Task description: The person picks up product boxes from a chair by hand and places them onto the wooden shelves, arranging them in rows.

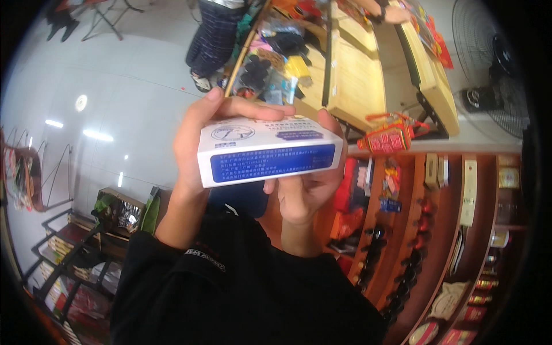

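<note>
A white cardboard box (269, 148) with a blue printed panel on its near side is held up in front of my chest. My left hand (194, 129) grips its left end, with fingers lying over the far top edge. On the other end is my right hand (312, 185), its fingers partly beneath the box and one at the far right corner. Small writing covers the blue panel, and an oval emblem is printed on the white face. The underside and far side of the box are hidden.
Beyond the box, a wooden table (317, 82) holds bags and a yellow packet (298, 68). A person (213, 39) stands beside it; another person's hand (396, 15) shows at the top. Wooden shelves (396, 172) with bottles stand right, a black rack (82, 241) left, a fan (496, 73) upper right.
</note>
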### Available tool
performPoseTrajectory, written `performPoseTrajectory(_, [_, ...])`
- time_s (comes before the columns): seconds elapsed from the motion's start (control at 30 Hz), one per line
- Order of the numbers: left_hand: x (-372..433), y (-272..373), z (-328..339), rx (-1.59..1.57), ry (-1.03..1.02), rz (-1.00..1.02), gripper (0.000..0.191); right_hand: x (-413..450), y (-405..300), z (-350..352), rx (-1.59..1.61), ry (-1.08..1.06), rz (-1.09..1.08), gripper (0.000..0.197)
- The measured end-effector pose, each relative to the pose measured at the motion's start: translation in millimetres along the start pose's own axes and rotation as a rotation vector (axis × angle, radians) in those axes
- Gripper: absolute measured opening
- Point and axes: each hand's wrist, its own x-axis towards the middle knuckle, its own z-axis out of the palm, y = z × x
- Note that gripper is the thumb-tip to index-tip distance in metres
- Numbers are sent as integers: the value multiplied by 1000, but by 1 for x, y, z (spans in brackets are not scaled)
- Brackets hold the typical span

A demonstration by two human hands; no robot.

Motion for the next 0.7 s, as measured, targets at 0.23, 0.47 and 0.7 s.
performPoseTrajectory(0.23, [21, -34, -4, 201, -93, -48, 55, -21, -10, -28, -100, 221, 158, 69])
performPoseTrajectory(0.47, [4, -64, 36, 659, -345, 105, 68, -68, -21, -58, -98, 456, 183, 63])
performPoseTrajectory(0.7, [-53, -95, 97, 948, -824, 309, 47, -164, -92, -67, 197, 687, 211, 48])
